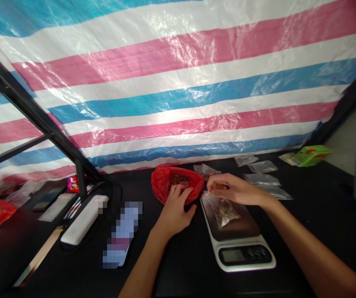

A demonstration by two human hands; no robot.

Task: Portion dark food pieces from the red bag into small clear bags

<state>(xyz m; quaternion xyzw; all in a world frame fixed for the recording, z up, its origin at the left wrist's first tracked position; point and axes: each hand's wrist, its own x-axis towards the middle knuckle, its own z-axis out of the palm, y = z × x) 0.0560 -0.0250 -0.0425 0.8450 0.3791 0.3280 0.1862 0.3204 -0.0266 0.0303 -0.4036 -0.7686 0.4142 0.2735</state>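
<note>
My left hand (176,213) reaches over the near rim of a red plastic bag (159,186). Its thumb stands apart from the fingers, and the fingertips are at the small brown dried pieces (178,179) inside. A small pinkish patch by the fingertips is too unclear to name. My right hand (232,188) is closed, pinching the top of a small clear plastic bag (225,213) that holds similar brownish pieces. This bag hangs over or rests on the dark platform of a white digital scale (247,252); the display's digits are unreadable.
Flat clear bags (263,180) lie behind the scale, and another filled bag (207,169) sits behind the red one. A green box (312,155) stands back right. Left are a phone (122,236), a white power strip (83,221), and a metal strip (38,256). Striped sheeting (180,91) hangs behind.
</note>
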